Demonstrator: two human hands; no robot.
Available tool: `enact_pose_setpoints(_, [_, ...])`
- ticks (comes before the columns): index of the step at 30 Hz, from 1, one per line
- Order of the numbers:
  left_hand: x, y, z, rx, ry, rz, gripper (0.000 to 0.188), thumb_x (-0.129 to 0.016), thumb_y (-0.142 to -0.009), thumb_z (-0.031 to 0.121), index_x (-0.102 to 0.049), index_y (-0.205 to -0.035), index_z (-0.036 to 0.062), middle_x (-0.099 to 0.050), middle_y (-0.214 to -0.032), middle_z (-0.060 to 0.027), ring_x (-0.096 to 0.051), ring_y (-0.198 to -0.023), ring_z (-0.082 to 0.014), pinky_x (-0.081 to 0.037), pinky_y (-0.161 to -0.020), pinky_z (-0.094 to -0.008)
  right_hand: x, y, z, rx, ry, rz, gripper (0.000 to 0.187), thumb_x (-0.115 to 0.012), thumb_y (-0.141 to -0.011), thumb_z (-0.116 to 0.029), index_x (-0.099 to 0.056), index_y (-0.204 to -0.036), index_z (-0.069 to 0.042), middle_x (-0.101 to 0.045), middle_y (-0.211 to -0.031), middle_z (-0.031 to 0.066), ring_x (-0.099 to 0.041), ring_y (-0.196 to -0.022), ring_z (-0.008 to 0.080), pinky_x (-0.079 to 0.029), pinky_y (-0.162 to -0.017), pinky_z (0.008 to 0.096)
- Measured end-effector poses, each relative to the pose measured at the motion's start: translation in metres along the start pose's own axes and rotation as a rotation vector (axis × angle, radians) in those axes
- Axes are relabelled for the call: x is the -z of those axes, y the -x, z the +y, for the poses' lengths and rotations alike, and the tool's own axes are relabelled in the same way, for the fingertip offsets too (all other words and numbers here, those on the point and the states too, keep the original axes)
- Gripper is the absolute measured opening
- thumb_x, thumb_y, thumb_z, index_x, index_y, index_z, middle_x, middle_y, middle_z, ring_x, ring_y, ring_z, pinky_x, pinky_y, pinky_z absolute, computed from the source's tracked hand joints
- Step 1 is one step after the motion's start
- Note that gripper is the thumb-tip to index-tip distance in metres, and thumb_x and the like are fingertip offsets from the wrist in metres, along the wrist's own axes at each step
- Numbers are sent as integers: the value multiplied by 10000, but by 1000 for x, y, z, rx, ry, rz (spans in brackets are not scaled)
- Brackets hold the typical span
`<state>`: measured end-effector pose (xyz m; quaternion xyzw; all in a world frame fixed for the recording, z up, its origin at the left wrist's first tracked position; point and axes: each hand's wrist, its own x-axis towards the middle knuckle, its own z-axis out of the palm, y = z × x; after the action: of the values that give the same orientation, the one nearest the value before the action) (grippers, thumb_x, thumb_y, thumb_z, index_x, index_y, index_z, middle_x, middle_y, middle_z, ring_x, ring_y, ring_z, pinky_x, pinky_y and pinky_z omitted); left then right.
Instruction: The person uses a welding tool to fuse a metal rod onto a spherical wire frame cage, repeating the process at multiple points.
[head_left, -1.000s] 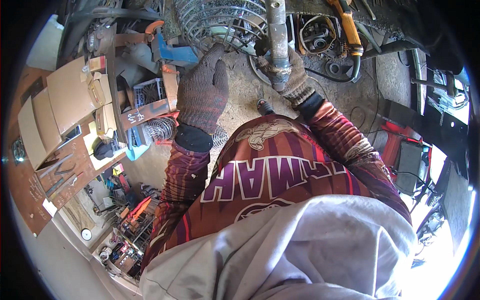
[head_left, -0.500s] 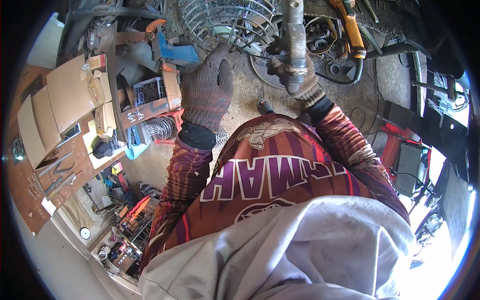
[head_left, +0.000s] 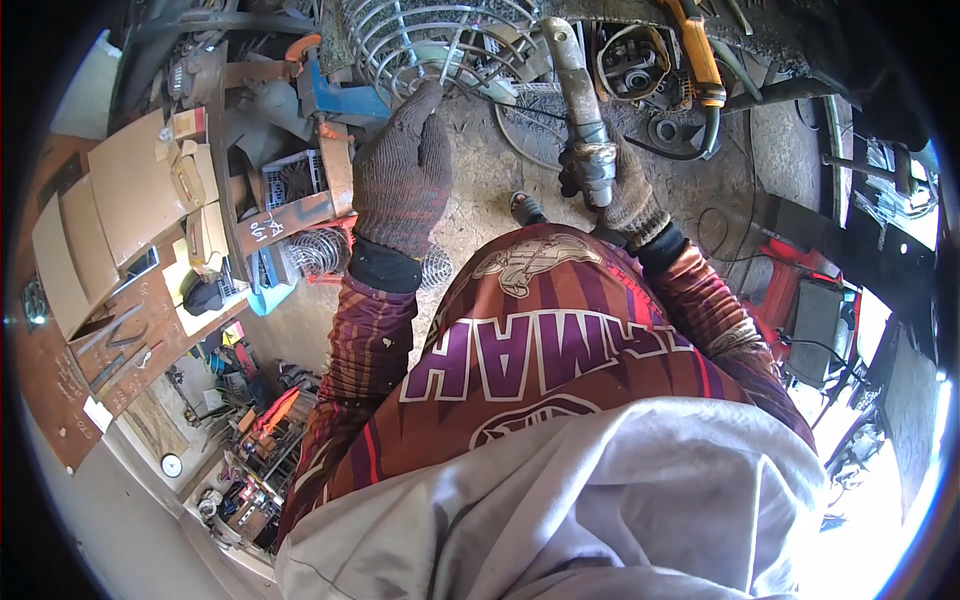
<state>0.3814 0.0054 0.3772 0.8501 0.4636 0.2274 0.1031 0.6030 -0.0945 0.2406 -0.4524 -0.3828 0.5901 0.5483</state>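
A round cage of grey metal wire rings (head_left: 455, 50) stands at the top centre. My left hand (head_left: 405, 175), in a dark knitted glove, reaches to its near side, fingers closed at the inner ring; the hand itself hides the exact grip. On the right, my gloved right hand (head_left: 625, 195) is wrapped round the lower end of a worn grey metal bar (head_left: 572, 75). A thick, lumpy collar sits on this bar beside my fingers. Its upper end leans slightly left and is apart from the wire cage.
An orange-yellow power tool (head_left: 700, 55) with a dark cable lies at upper right, beside a round part with coiled innards (head_left: 632, 68). Wooden shelving (head_left: 290, 225) with cardboard (head_left: 130, 190) stands at left. A red and black machine (head_left: 810, 310) is at right.
My right hand has come down and nearer to me, and the bar now tilts left at its top. My left hand and the wire cage have shifted slightly left.
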Motion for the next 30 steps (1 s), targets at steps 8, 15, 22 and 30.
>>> enact_pose_setpoints(8, [3, -2, 9, 81, 59, 5, 292, -609, -943, 111, -645, -1227, 55, -684, -1172, -183, -670, -1078, -336, -529, -910, -385, -4, -3, -15, 36, 54, -127, 624, -599, -976, -178, -308, -1523, -100, -664, -950, 96, -665, -733, 167, -558, -655, 309])
enact_pose_setpoints(15, [1, 0, 7, 65, 97, 15, 288, -607, -944, 102, -643, -1225, 51, -682, -1179, -184, -669, -1086, -331, -525, -919, -382, -3, -6, -17, 57, 137, -114, 672, -628, -969, -236, -301, -1526, -54, -633, -1184, 133, -650, -926, 180, -532, -802, 316])
enact_pose_setpoints(22, [-3, 1, 4, 57, 121, 30, 295, -612, -942, 101, -641, -1232, 57, -689, -1164, -178, -668, -1093, -327, -525, -922, -382, -10, -9, -21, 35, 129, -106, 706, -657, -959, -288, -314, -1516, -23, -536, -1412, 150, -512, -1304, 226, -399, -1082, 347])
enact_pose_setpoints(30, [-3, 2, 0, 26, 104, 50, 292, -616, -939, 106, -644, -1226, 61, -690, -1155, -181, -666, -1089, -337, -521, -927, -391, -13, -11, -22, 86, 159, -80, 681, -686, -942, -264, -355, -1485, -23, -556, -1372, 159, -530, -1281, 243, -405, -1081, 352])
